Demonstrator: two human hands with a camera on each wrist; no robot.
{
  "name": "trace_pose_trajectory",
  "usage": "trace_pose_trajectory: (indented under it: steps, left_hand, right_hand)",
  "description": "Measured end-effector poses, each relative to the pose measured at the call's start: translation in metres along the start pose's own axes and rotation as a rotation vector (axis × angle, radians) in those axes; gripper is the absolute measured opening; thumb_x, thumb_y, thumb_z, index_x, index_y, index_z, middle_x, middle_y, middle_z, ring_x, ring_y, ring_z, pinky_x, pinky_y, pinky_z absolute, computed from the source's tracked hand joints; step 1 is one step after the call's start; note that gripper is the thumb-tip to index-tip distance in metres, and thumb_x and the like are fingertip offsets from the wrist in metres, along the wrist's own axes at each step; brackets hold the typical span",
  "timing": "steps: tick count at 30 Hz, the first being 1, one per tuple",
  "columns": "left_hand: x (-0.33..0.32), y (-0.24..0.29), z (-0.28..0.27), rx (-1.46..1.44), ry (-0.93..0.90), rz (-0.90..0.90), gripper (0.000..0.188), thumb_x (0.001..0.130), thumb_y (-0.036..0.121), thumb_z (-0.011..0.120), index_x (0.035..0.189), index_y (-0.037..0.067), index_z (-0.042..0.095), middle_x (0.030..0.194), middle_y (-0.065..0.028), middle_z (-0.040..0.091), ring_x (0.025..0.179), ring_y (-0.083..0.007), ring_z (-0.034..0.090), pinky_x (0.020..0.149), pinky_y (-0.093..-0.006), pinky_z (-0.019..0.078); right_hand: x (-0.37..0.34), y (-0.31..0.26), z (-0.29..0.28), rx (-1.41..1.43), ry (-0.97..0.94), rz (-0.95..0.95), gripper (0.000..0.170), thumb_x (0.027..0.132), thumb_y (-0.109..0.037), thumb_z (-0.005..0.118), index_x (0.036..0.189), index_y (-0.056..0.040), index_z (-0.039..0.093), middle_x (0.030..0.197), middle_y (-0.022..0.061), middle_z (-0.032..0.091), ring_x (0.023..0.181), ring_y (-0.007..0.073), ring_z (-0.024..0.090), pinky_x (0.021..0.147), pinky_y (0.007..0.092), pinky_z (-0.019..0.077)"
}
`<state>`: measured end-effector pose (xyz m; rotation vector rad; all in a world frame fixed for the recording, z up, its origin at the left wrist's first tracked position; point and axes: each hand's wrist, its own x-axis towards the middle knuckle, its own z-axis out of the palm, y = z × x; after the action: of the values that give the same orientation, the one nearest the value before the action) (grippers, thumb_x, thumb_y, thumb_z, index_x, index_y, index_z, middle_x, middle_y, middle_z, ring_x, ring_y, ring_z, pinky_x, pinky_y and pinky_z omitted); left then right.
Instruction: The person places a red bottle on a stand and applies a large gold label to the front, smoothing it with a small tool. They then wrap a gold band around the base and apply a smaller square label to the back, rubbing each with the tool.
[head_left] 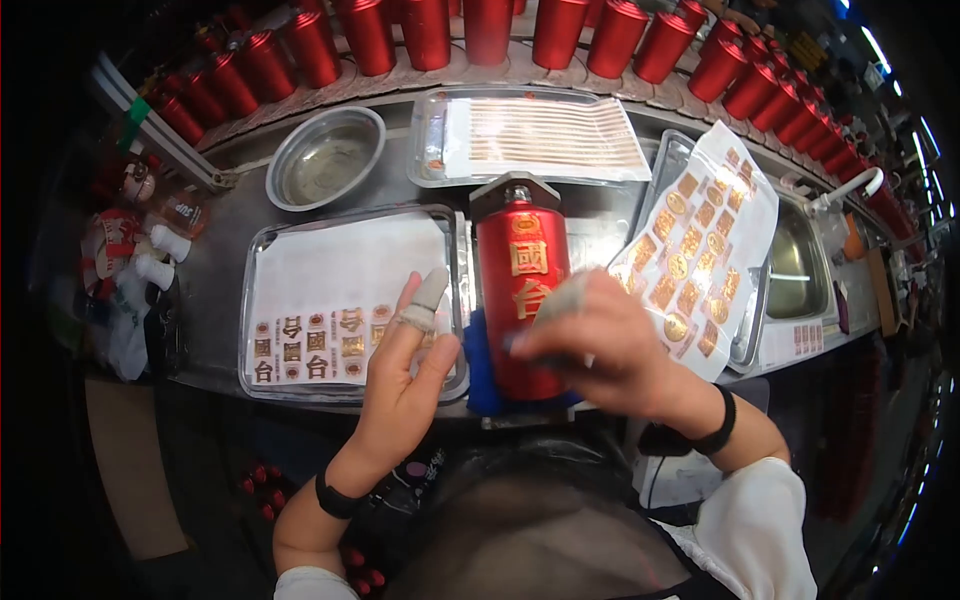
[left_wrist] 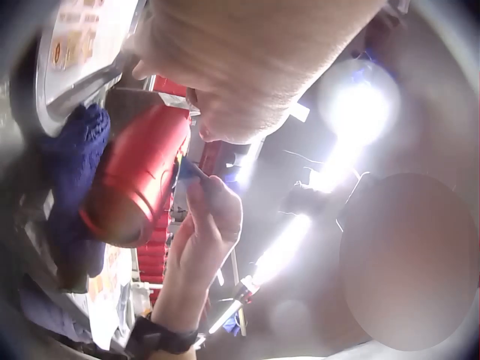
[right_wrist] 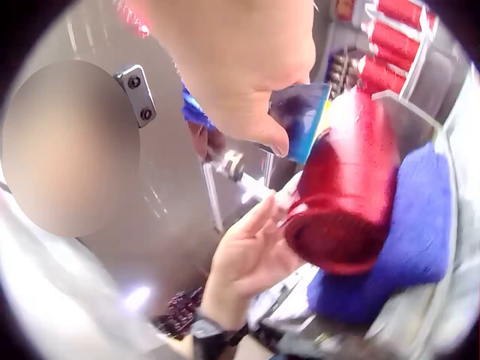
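Note:
A red metallic bottle [head_left: 497,270] with gold characters down its front lies on a folded blue cloth [right_wrist: 424,217], its neck against a metal holder [head_left: 514,186]. My right hand [head_left: 620,350] pinches a small blue translucent scraper [right_wrist: 304,124], fingers curled, with the scraper's edge at the bottle's lettered face. Beside the bottle on the left, my left hand [head_left: 400,375] is held with its fingers extended and nothing in it. Light fabric finger covers are worn on both hands. In the head view, the right hand hides part of the bottle's lower end.
A tray [head_left: 246,325] with a sticker sheet [head_left: 345,265] stands at the left. Gold stickers fill another sheet [head_left: 690,235] at the right, near a sink [head_left: 800,285]. Behind are a metal bowl [head_left: 330,165], a tray of striped strips [head_left: 550,135] and rows of red bottles [head_left: 487,35].

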<state>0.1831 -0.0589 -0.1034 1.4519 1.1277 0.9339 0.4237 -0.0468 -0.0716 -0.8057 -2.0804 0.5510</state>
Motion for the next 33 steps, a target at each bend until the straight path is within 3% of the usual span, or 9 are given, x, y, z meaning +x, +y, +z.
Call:
trace_pose_trajectory:
  steps: [2, 5, 8, 12, 15, 19, 26, 31, 33]
  left_hand:
    - [0.004, 0.003, 0.017, -0.206, -0.018, -0.085, 0.058, 0.102, 0.016, 0.058, 0.151, -0.007, 0.036, 0.156, -0.0192, 0.038, 0.147, -0.0212, 0.030, 0.117, -0.0355, 0.0276]
    - [0.018, -0.012, 0.035, -0.283, -0.053, 0.044, 0.067, 0.101, 0.016, 0.061, 0.154, -0.008, 0.027, 0.158, -0.0173, 0.035, 0.145, -0.0209, 0.034, 0.117, -0.0337, 0.0284]
    - [0.025, -0.008, 0.054, -0.325, -0.010, 0.064, 0.067, 0.101, 0.015, 0.061, 0.154, -0.008, 0.028, 0.158, -0.0173, 0.035, 0.144, -0.0215, 0.034, 0.118, -0.0339, 0.0280]
    - [0.028, -0.009, 0.051, 0.041, -0.017, 0.167, 0.070, 0.098, 0.014, 0.062, 0.156, -0.002, 0.027, 0.161, -0.0201, 0.030, 0.146, -0.0278, 0.036, 0.118, -0.0370, 0.0300]
    - [0.031, -0.003, 0.041, 0.512, 0.027, 0.362, 0.059, 0.094, 0.027, 0.067, 0.147, 0.007, 0.051, 0.158, -0.0289, 0.030, 0.146, -0.0394, 0.033, 0.117, -0.0574, 0.0193]
    - [0.053, 0.015, 0.043, 0.839, -0.081, 0.500, 0.044, 0.092, 0.035, 0.066, 0.134, 0.022, 0.066, 0.160, -0.0278, 0.027, 0.146, -0.0496, 0.024, 0.112, -0.0700, 0.0085]
    - [0.038, 0.017, 0.044, 1.018, -0.216, 0.603, 0.033, 0.088, 0.039, 0.067, 0.120, 0.031, 0.074, 0.165, -0.0128, 0.026, 0.149, -0.0500, 0.015, 0.106, -0.0772, 0.0090]
    - [0.018, -0.005, 0.035, 0.709, -0.155, 0.547, 0.038, 0.094, 0.039, 0.062, 0.126, 0.021, 0.072, 0.165, -0.0188, 0.025, 0.153, -0.0464, 0.010, 0.114, -0.0684, 0.0003]
    - [0.011, -0.008, 0.027, 0.549, 0.005, 0.463, 0.042, 0.096, 0.034, 0.060, 0.129, 0.010, 0.069, 0.160, -0.0268, 0.030, 0.150, -0.0452, 0.023, 0.119, -0.0586, 0.0091]
  right_hand:
    - [-0.012, 0.009, -0.005, -0.145, 0.091, 0.028, 0.028, 0.064, -0.002, 0.075, 0.091, -0.0102, 0.071, 0.087, 0.0022, 0.066, 0.081, 0.0238, 0.061, 0.077, 0.0394, 0.0444]
    - [-0.045, -0.003, 0.001, 0.021, 0.053, 0.076, 0.025, 0.071, -0.002, 0.076, 0.094, -0.0073, 0.070, 0.087, 0.0036, 0.066, 0.081, 0.0227, 0.062, 0.073, 0.0339, 0.0445]
    - [-0.038, 0.001, 0.002, 0.164, 0.265, 0.510, 0.021, 0.079, -0.007, 0.077, 0.097, -0.0054, 0.068, 0.086, 0.0049, 0.067, 0.081, 0.0170, 0.063, 0.071, 0.0301, 0.0460]
    - [-0.020, 0.066, 0.000, 0.259, 0.619, 0.721, 0.022, 0.088, -0.009, 0.073, 0.104, -0.0012, 0.059, 0.087, 0.0057, 0.065, 0.077, 0.0095, 0.062, 0.067, 0.0256, 0.0512]
    - [-0.030, 0.046, 0.009, 0.522, 0.519, 0.606, 0.021, 0.089, -0.007, 0.072, 0.103, -0.0007, 0.058, 0.087, 0.0058, 0.065, 0.076, 0.0081, 0.061, 0.064, 0.0248, 0.0510]
    - [-0.038, 0.066, -0.005, 0.437, 0.589, 0.808, 0.022, 0.089, -0.006, 0.074, 0.104, -0.0010, 0.058, 0.089, 0.0035, 0.064, 0.079, 0.0070, 0.061, 0.068, 0.0224, 0.0505]
    - [-0.048, 0.040, -0.007, 0.417, 0.522, 0.699, 0.023, 0.087, -0.006, 0.076, 0.103, -0.0016, 0.060, 0.089, 0.0035, 0.064, 0.080, 0.0088, 0.060, 0.069, 0.0239, 0.0490]
    - [-0.018, 0.023, -0.011, -0.060, 0.377, 0.186, 0.024, 0.074, -0.002, 0.077, 0.095, -0.0070, 0.067, 0.089, 0.0068, 0.064, 0.081, 0.0246, 0.062, 0.071, 0.0352, 0.0486]
    - [-0.007, 0.027, -0.005, -0.240, 0.272, 0.014, 0.027, 0.066, -0.005, 0.078, 0.091, -0.0111, 0.070, 0.088, 0.0054, 0.062, 0.084, 0.0270, 0.062, 0.072, 0.0402, 0.0477]
